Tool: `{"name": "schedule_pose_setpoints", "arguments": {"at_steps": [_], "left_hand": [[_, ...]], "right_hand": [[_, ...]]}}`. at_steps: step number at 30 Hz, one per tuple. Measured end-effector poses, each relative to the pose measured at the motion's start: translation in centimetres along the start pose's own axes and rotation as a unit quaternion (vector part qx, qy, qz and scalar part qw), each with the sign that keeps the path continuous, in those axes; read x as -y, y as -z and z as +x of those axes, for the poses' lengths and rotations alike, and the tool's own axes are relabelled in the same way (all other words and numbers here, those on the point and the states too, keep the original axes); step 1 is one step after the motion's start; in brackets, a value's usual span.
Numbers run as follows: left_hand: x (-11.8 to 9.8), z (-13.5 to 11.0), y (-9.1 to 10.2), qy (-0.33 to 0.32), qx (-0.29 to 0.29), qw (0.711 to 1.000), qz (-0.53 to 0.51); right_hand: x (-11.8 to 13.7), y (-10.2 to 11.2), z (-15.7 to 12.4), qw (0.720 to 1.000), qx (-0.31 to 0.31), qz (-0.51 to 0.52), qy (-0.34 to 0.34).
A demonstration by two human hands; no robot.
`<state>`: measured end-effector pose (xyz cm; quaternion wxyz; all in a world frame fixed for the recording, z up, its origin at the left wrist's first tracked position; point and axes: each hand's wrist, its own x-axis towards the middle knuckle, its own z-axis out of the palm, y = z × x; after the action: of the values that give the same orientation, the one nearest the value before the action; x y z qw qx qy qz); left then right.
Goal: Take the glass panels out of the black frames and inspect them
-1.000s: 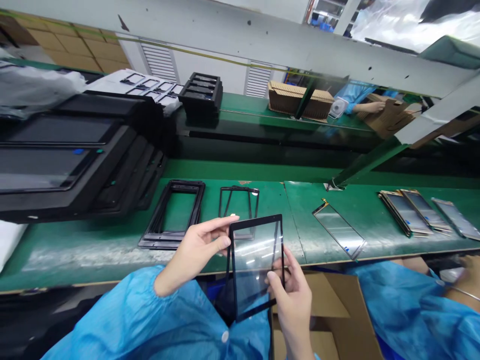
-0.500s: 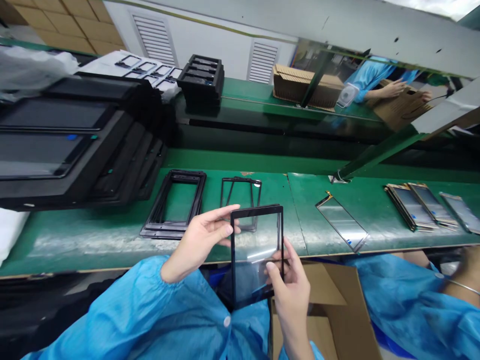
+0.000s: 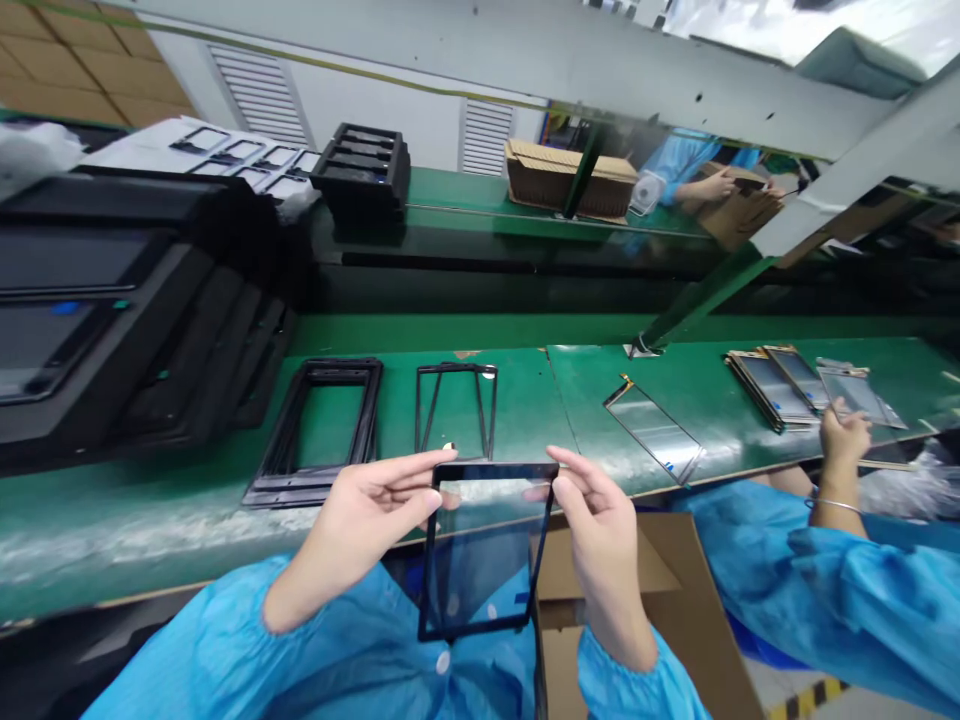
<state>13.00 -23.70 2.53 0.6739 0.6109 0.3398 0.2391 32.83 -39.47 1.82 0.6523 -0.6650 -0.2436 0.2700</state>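
A: Where is the piece, and what has hold of it?

B: A black-framed clear panel (image 3: 484,560) is held up before the person's chest, at the near side of the green desk (image 3: 525,395). The left grip (image 3: 352,520) pinches its upper left corner, thumb on the near face and fingers reaching behind. The right grip (image 3: 604,525) pinches the upper right corner in much the same way (both hands are bare). The lower edge hangs free over the blue coat (image 3: 487,685).

A: What would make that hold a good one?

B: In my judgement, thumbs on the dark border alone, since skin on the clear middle would likely smudge it. An even pinch at both corners should prevent twisting. With nothing bearing the lower edge, slow wrists seem wise. Whether border and pane are firmly joined, I cannot tell.

A: And what lies around it?

B: Beyond the left grip, a stack of black frames (image 3: 289,488); to its right, a thin black frame (image 3: 450,368). Further right lies a loose clear sheet (image 3: 654,432), well apart. At the far right a co-worker's hand (image 3: 846,440) touches a pale sheet. An open cardboard box (image 3: 705,620) sits below the right forearm, so a clear elbow should help.
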Motion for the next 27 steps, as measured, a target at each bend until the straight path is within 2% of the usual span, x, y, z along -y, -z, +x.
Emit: {"name": "schedule_pose_setpoints", "arguments": {"at_steps": [7, 10, 12, 14, 16, 18, 19, 22, 24, 27], "left_hand": [[-0.1, 0.1, 0.5, 0.003, 0.033, 0.999, 0.030], [-0.7, 0.3, 0.3, -0.047, 0.045, 0.993, 0.098], [-1.2, 0.3, -0.2, -0.119, 0.059, 0.970, 0.205], [-1.9, 0.5, -0.8, -0.173, 0.106, 0.933, 0.298], [-2.4, 0.8, -1.2, -0.167, 0.175, 0.915, 0.322], [-2.5, 1.1, -1.2, -0.114, 0.206, 0.931, 0.280], [-2.4, 1.2, -1.1, -0.082, 0.194, 0.946, 0.245], [-1.7, 1.0, -0.3, -0.017, 0.103, 0.987, 0.121], [-1.2, 0.7, 0.2, 0.000, 0.056, 0.996, 0.064], [-0.6, 0.1, 0.4, 0.014, 0.012, 0.999, 0.028]], "right_hand": [[0.1, -0.6, -0.5, 0.999, -0.043, 0.030, 0.003], [0.1, -1.0, -0.7, 0.999, -0.043, 0.031, 0.002], [0.0, -1.7, -0.9, 0.999, -0.016, 0.037, -0.010], [-0.2, -2.5, -1.0, 0.997, 0.034, 0.063, -0.033], [-0.4, -2.8, -0.8, 0.990, 0.085, 0.093, -0.063], [-0.5, -2.0, -0.4, 0.986, 0.116, 0.086, -0.085], [-0.7, -1.1, -0.1, 0.987, 0.119, 0.065, -0.089], [-1.6, 1.8, 0.5, 0.991, 0.099, -0.002, -0.092], [-2.4, 3.1, 0.4, 0.992, 0.072, 0.006, -0.105], [-3.4, 3.3, -0.2, 0.992, 0.018, 0.056, -0.112]]}}
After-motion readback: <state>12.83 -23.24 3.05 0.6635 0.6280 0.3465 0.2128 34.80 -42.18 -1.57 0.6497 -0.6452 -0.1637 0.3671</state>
